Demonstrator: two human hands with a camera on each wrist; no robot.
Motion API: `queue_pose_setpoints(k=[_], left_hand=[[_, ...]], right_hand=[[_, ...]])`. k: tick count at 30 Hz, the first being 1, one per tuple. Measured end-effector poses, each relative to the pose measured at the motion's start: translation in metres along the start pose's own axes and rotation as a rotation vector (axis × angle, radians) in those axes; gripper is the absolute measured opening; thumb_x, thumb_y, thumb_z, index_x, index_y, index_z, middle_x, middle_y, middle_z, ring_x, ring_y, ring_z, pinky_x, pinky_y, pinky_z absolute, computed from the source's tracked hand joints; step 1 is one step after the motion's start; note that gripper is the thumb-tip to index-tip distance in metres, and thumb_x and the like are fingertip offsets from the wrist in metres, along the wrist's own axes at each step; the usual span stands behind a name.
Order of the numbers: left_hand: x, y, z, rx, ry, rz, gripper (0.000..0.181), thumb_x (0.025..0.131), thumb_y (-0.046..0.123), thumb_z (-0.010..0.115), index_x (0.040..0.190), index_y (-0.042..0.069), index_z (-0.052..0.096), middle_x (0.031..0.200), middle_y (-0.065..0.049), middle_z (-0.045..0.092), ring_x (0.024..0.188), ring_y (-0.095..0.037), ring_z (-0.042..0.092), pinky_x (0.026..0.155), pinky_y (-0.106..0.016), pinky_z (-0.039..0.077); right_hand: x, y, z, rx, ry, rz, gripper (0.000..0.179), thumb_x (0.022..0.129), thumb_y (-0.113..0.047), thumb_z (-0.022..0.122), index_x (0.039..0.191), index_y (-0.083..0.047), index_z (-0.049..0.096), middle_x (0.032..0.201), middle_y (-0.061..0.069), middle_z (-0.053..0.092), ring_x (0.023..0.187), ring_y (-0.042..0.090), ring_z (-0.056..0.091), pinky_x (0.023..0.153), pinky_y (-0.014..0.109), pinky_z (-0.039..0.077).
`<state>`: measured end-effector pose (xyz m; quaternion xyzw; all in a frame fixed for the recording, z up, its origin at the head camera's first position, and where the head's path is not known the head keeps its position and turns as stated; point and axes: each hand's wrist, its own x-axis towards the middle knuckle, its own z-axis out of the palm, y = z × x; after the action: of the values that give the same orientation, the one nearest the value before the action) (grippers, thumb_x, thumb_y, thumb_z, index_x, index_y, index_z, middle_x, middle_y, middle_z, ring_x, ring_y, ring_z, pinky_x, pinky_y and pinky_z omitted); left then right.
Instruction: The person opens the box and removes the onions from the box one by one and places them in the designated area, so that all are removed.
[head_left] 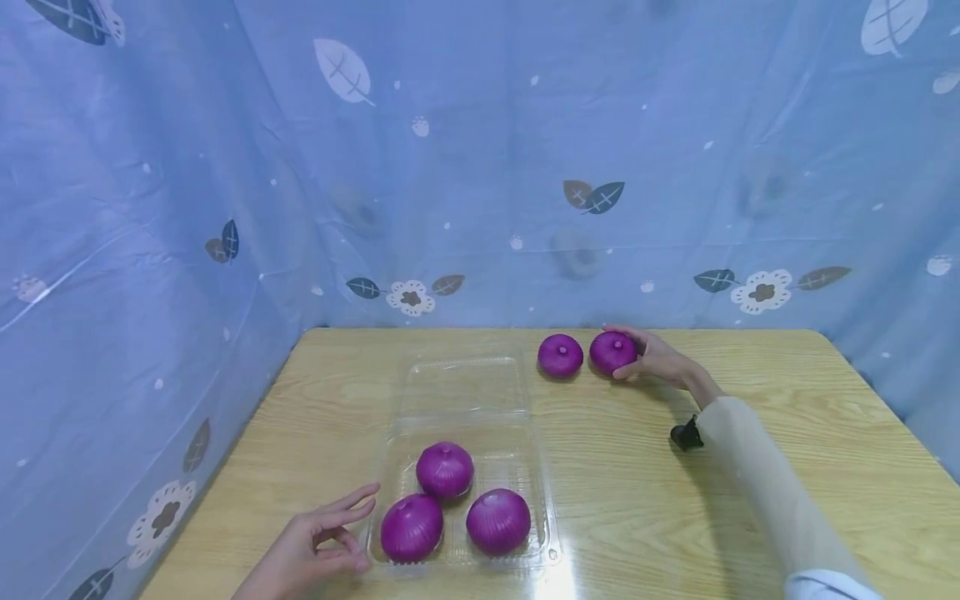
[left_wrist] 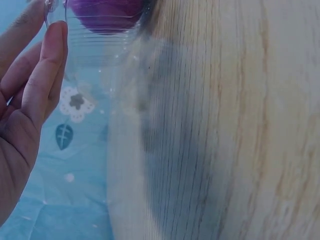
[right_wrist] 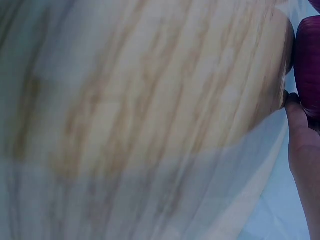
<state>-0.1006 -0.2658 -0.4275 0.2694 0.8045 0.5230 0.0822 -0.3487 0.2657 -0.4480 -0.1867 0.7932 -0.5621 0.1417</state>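
A clear plastic clamshell container lies opened on the table, its lid folded back toward the far side. Three red onions sit in its base: one at the back, one at front left, one at front right. My left hand pinches the container's wall at its left front corner. At the table's far side my right hand grips a red onion, thumb on the near side and fingers round the back. Just left of it lies another red onion.
The wooden table meets a blue patterned curtain at the back and left. A small black object shows beside the right sleeve, by the wrist.
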Motion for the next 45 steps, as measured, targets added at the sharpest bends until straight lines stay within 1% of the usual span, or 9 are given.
queue_pose_setpoints(k=[4, 12, 17, 22, 25, 31, 34, 42, 45], left_hand=[[-0.003, -0.003, 0.000, -0.016, -0.003, 0.060, 0.052, 0.083, 0.003, 0.072, 0.129, -0.010, 0.052, 0.143, 0.021, 0.043, 0.070, -0.012, 0.065, 0.070, -0.027, 0.058], [-0.004, -0.006, 0.002, -0.004, -0.001, 0.115, 0.054, 0.082, -0.001, 0.071, 0.133, -0.003, 0.052, 0.144, 0.020, 0.042, 0.070, -0.013, 0.065, 0.067, -0.028, 0.058], [-0.006, -0.005, 0.003, -0.008, -0.001, 0.110, 0.054, 0.082, -0.002, 0.071, 0.132, -0.005, 0.052, 0.144, 0.020, 0.042, 0.070, -0.013, 0.065, 0.067, -0.028, 0.059], [-0.006, 0.001, 0.005, -0.016, -0.001, 0.024, 0.052, 0.084, 0.005, 0.071, 0.127, -0.016, 0.051, 0.141, 0.022, 0.043, 0.071, -0.012, 0.065, 0.069, -0.028, 0.059], [-0.006, 0.003, 0.005, -0.017, 0.002, -0.015, 0.052, 0.085, 0.008, 0.072, 0.124, -0.018, 0.051, 0.142, 0.018, 0.045, 0.072, -0.012, 0.065, 0.070, -0.028, 0.059], [-0.006, 0.004, 0.005, -0.009, 0.012, -0.095, 0.052, 0.084, 0.012, 0.073, 0.126, -0.012, 0.054, 0.139, -0.024, 0.044, 0.074, -0.012, 0.065, 0.074, -0.029, 0.059], [-0.006, 0.005, 0.004, -0.002, 0.007, -0.123, 0.053, 0.084, 0.013, 0.074, 0.127, -0.010, 0.054, 0.136, -0.031, 0.042, 0.074, -0.012, 0.064, 0.076, -0.027, 0.058], [-0.004, 0.006, 0.000, 0.000, 0.006, -0.074, 0.065, 0.083, 0.014, 0.073, 0.137, -0.009, 0.043, 0.131, -0.032, 0.048, 0.076, -0.011, 0.066, 0.072, -0.029, 0.059], [-0.004, 0.006, -0.001, -0.007, 0.015, -0.059, 0.064, 0.082, 0.013, 0.074, 0.134, -0.012, 0.045, 0.141, -0.013, 0.049, 0.078, -0.011, 0.065, 0.074, -0.029, 0.059]], right_hand=[[0.002, 0.000, 0.002, 0.016, -0.008, 0.024, 0.097, 0.073, 0.005, 0.077, 0.151, -0.003, 0.019, 0.146, 0.032, 0.028, 0.131, 0.047, 0.032, 0.096, 0.033, 0.046], [-0.001, -0.001, 0.001, 0.035, 0.001, 0.010, 0.092, 0.074, 0.007, 0.075, 0.150, -0.002, 0.024, 0.149, 0.030, 0.027, 0.135, 0.046, 0.026, 0.109, 0.056, 0.030], [-0.004, -0.001, 0.002, 0.044, 0.003, 0.014, 0.091, 0.075, 0.007, 0.075, 0.150, -0.002, 0.024, 0.151, 0.028, 0.025, 0.138, 0.044, 0.023, 0.111, 0.056, 0.025], [-0.009, 0.002, -0.002, 0.039, 0.003, 0.010, 0.089, 0.076, 0.004, 0.075, 0.149, -0.002, 0.025, 0.152, 0.025, 0.027, 0.138, 0.041, 0.024, 0.107, 0.028, 0.037], [-0.013, 0.003, -0.005, 0.021, 0.001, 0.007, 0.089, 0.077, 0.003, 0.075, 0.149, -0.001, 0.024, 0.153, 0.023, 0.025, 0.139, 0.040, 0.023, 0.107, 0.029, 0.037], [-0.021, 0.001, -0.010, 0.074, -0.014, -0.004, 0.087, 0.080, 0.005, 0.070, 0.150, 0.001, 0.019, 0.157, 0.021, 0.011, 0.144, 0.038, 0.005, 0.115, 0.051, 0.011], [-0.027, 0.001, -0.014, 0.104, 0.003, 0.006, 0.084, 0.082, 0.006, 0.068, 0.150, 0.001, 0.018, 0.158, 0.020, 0.007, 0.144, 0.037, 0.001, 0.116, 0.051, 0.006], [-0.039, -0.005, -0.027, 0.316, 0.180, -0.152, 0.067, 0.089, 0.014, 0.056, 0.148, 0.002, 0.025, 0.156, 0.012, 0.023, 0.144, 0.028, 0.016, 0.110, 0.029, 0.031], [-0.043, -0.009, -0.031, 0.387, 0.209, -0.209, 0.061, 0.090, 0.015, 0.054, 0.145, 0.001, 0.033, 0.148, -0.003, 0.041, 0.139, 0.015, 0.032, 0.102, 0.020, 0.041]])
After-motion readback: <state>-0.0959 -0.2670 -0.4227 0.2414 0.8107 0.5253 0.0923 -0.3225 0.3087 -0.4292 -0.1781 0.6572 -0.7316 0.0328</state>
